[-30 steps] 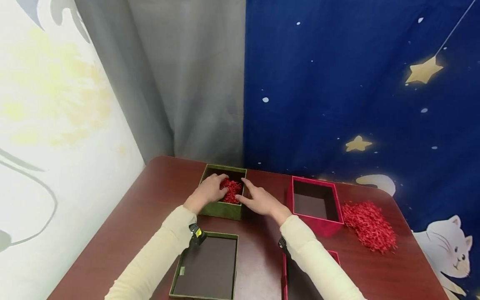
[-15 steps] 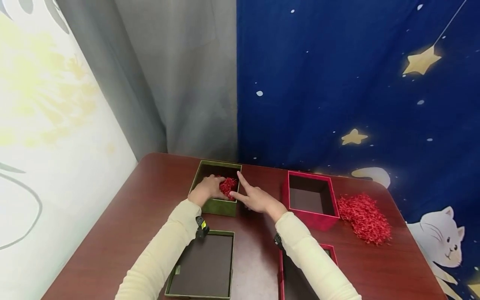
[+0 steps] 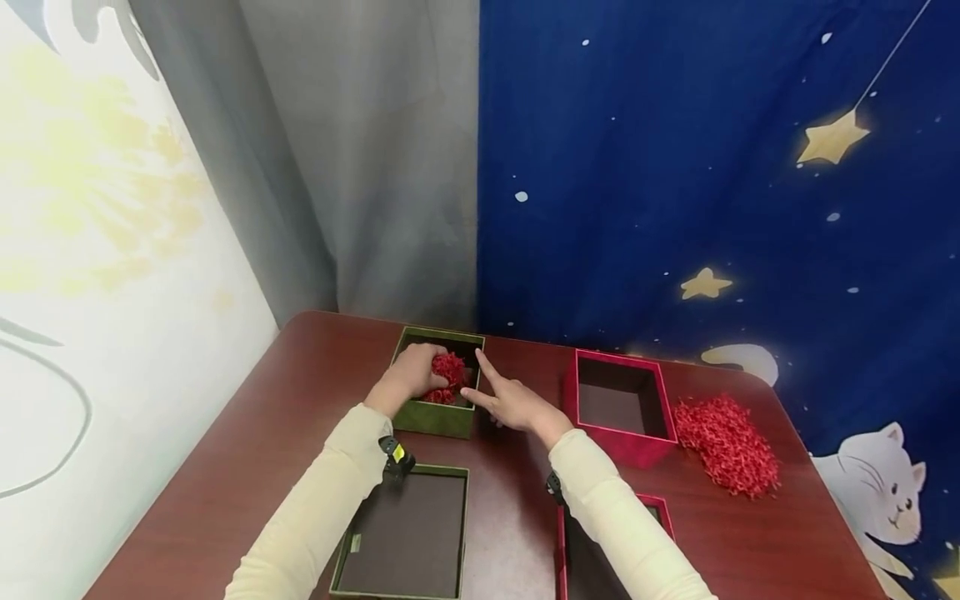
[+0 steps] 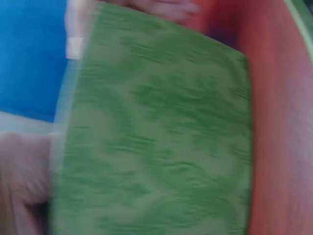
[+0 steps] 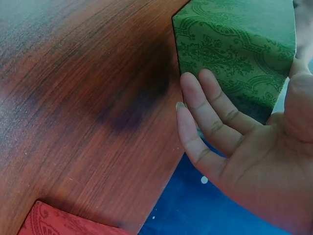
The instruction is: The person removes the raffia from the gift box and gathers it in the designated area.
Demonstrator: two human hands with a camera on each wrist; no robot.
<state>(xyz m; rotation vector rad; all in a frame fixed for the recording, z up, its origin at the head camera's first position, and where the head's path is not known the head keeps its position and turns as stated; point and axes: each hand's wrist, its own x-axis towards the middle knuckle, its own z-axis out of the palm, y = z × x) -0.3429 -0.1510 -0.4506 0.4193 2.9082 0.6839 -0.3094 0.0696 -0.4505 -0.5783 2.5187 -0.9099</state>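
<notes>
My left hand [image 3: 408,375] reaches over the front left rim of a green patterned box [image 3: 435,420] at the table's back. Its thumb and fingers grip a clump of red shredded paper [image 3: 450,367] inside. My right hand [image 3: 516,403] is at the box's right side, fingers spread and nearly straight, thumb and forefinger at the rim. In the right wrist view, several fingers of the right hand [image 5: 254,152] lie against the outside of the green box [image 5: 230,54]. The left wrist view is blurred; the green box wall [image 4: 156,127] fills most of it and hides the left fingertips.
A red box [image 3: 626,446] stands open to the right, beside a loose pile of red shredded paper [image 3: 727,446]. Nearer lie a green-edged lid [image 3: 405,533] and a red-edged lid [image 3: 592,558], partly under the right sleeve. Curtains [image 3: 405,167] hang behind the table [image 3: 247,450].
Inside the green box, the left hand has drawn the red clump leftward, away from the right wall. The right hand's thumb and forefinger have spread wider at the rim. The camera has shifted slightly.
</notes>
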